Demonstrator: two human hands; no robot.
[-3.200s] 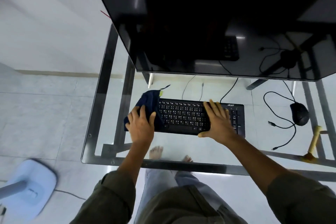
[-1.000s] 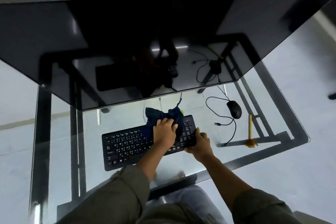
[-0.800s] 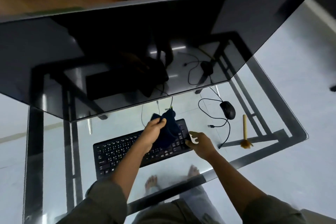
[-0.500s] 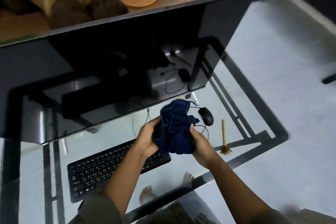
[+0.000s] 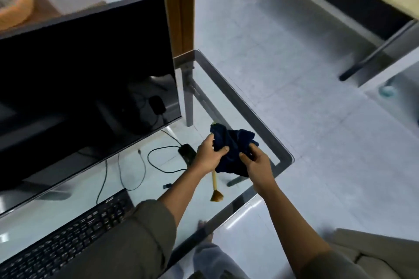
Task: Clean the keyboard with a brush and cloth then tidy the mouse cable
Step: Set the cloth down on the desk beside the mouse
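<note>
Bunching the dark blue cloth [image 5: 231, 149] between both hands, the person holds it in the air over the right end of the glass tabletop [image 5: 283, 156], close to its corner. The left hand [image 5: 208, 154] has thumb and fingers curled round the cloth's left side, and the right hand [image 5: 256, 163] pinches a fold on its right side, so neither hand is free. One likely slip is losing the bundle: it hangs near the rim, and a loosened hold could send it past the edge to the floor. A second risk is the brush [image 5: 216, 191], which lies on the glass below the cloth, its bristles toward the front rim and its handle partly hidden behind the cloth. A drooping fold or a lowered wrist could knock it off the tabletop. The mouse [image 5: 187, 153] sits just beyond the left hand, partly hidden by it. Its cable [image 5: 158, 158] loops loosely to the left, so a careless sweep could snag the loop and drag the mouse. The keyboard [image 5: 68, 233] lies well apart from both hands, far to the left and nearer the person, in front of the dark monitor [image 5: 79, 75]. Judging from this, the cloth must travel back across the cable loops to reach the keys, or be set down before the cable is tidied.
</note>
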